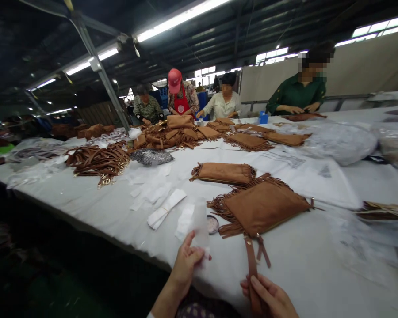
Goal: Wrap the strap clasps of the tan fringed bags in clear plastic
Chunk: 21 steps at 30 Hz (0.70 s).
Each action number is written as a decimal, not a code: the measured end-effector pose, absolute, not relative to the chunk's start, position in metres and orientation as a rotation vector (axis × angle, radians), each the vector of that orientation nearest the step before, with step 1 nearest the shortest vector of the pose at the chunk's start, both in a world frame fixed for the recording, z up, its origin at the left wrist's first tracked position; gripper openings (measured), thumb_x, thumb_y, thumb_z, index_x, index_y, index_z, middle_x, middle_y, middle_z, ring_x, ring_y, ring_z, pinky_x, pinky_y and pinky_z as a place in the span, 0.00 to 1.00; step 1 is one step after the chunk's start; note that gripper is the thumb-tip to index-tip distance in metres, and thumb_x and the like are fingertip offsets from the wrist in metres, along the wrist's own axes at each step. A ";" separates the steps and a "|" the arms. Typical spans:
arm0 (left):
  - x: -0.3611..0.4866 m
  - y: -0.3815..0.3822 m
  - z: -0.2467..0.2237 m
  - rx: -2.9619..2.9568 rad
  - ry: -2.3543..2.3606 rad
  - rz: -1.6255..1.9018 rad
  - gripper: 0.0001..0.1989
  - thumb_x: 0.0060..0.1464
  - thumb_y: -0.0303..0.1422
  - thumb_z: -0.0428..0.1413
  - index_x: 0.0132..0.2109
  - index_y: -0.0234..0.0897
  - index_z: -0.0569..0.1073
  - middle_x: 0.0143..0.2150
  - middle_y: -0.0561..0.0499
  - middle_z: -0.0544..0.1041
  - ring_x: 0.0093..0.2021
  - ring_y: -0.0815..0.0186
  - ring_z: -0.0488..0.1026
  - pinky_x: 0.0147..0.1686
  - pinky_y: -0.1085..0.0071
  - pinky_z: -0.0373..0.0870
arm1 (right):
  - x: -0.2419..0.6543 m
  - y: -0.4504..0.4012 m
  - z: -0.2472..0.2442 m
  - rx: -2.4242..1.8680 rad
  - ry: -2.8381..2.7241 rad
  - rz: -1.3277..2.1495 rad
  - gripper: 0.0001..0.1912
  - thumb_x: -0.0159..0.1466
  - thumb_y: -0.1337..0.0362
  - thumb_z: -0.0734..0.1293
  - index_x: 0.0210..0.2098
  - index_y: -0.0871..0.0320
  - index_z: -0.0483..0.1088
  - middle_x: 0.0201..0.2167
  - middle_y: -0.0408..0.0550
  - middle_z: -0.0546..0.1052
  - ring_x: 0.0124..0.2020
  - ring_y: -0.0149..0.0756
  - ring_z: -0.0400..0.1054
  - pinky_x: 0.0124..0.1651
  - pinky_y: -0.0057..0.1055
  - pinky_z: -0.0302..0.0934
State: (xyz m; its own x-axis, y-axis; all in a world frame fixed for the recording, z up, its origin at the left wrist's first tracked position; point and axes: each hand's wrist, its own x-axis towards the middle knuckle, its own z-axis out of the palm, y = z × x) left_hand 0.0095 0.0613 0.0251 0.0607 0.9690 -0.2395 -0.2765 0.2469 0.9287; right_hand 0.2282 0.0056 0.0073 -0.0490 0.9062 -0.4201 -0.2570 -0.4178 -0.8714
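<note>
My left hand [187, 261] pinches a thin, translucent white sheet [200, 227] between thumb and fingers, above the table's near edge. My right hand [268, 297] is closed around a brown leather strap [251, 260]. That strap runs up to the corner of a brown fringed bag [265, 205] lying flat on the white table. A short brown tassel [262, 251] hangs off the same corner. Just beyond the sheet sits a small round tin [212, 224], partly covered by the sheet.
Behind lies another fringed bag [223, 172]. White paper strips [167, 207] held by a band lie left, near a heap of brown straps [97, 159]. More bags [175, 134] are piled farther back. Clear plastic bags [341, 141] lie right. Several people work across the table.
</note>
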 end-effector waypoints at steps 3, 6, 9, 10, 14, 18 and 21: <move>0.034 0.015 0.010 0.705 0.969 0.979 0.47 0.45 0.37 0.62 0.66 0.35 0.45 0.27 0.51 0.77 0.22 0.72 0.67 0.24 0.77 0.58 | 0.221 -0.001 0.013 -1.118 -0.553 1.777 0.20 0.51 0.53 0.74 0.37 0.61 0.76 0.38 0.54 0.79 0.44 0.41 0.72 0.48 0.32 0.64; 0.044 -0.009 -0.002 0.696 0.952 0.836 0.48 0.45 0.35 0.61 0.67 0.37 0.43 0.26 0.53 0.76 0.18 0.73 0.65 0.20 0.77 0.56 | 0.214 -0.006 0.018 -1.039 -0.488 1.818 0.17 0.53 0.57 0.73 0.39 0.61 0.76 0.38 0.54 0.79 0.41 0.40 0.73 0.46 0.34 0.65; 0.049 -0.018 -0.005 0.696 1.045 0.734 0.45 0.46 0.34 0.58 0.66 0.37 0.43 0.27 0.52 0.77 0.18 0.71 0.67 0.20 0.76 0.60 | 0.211 -0.007 0.021 -1.052 -0.470 1.781 0.17 0.54 0.59 0.73 0.41 0.61 0.76 0.37 0.51 0.79 0.38 0.38 0.73 0.44 0.33 0.66; 0.050 -0.020 -0.004 0.688 1.088 0.718 0.44 0.46 0.34 0.57 0.66 0.37 0.44 0.27 0.51 0.77 0.18 0.71 0.67 0.20 0.75 0.61 | 0.211 -0.008 0.021 -1.060 -0.468 1.759 0.17 0.53 0.59 0.73 0.41 0.61 0.76 0.37 0.51 0.79 0.39 0.37 0.72 0.44 0.32 0.65; 0.053 -0.021 0.001 0.656 1.169 0.713 0.41 0.45 0.33 0.55 0.64 0.33 0.48 0.27 0.49 0.78 0.18 0.69 0.69 0.20 0.76 0.62 | 0.214 -0.008 0.020 -1.087 -0.477 1.724 0.16 0.52 0.59 0.74 0.38 0.61 0.77 0.36 0.50 0.79 0.41 0.37 0.72 0.45 0.30 0.64; 0.053 -0.020 0.002 0.652 1.147 0.718 0.39 0.44 0.32 0.56 0.63 0.34 0.50 0.24 0.52 0.76 0.21 0.68 0.71 0.20 0.77 0.61 | 0.214 -0.011 0.019 -1.063 -0.535 1.806 0.14 0.55 0.58 0.72 0.35 0.62 0.76 0.30 0.49 0.79 0.32 0.34 0.72 0.40 0.29 0.65; 0.056 -0.017 -0.001 0.630 1.101 0.731 0.38 0.44 0.31 0.57 0.62 0.34 0.52 0.22 0.55 0.73 0.20 0.69 0.70 0.20 0.78 0.58 | 0.214 -0.012 0.018 -1.054 -0.609 1.862 0.15 0.56 0.55 0.70 0.31 0.62 0.75 0.25 0.47 0.77 0.26 0.33 0.70 0.34 0.31 0.65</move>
State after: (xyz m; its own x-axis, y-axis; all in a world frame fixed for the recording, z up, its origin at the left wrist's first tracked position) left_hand 0.0556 -0.0171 -0.0010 0.2720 0.7856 -0.5557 -0.2076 0.6118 0.7633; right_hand 0.2141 -0.0122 0.0176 -0.2467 0.8731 -0.4205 -0.4559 -0.4875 -0.7447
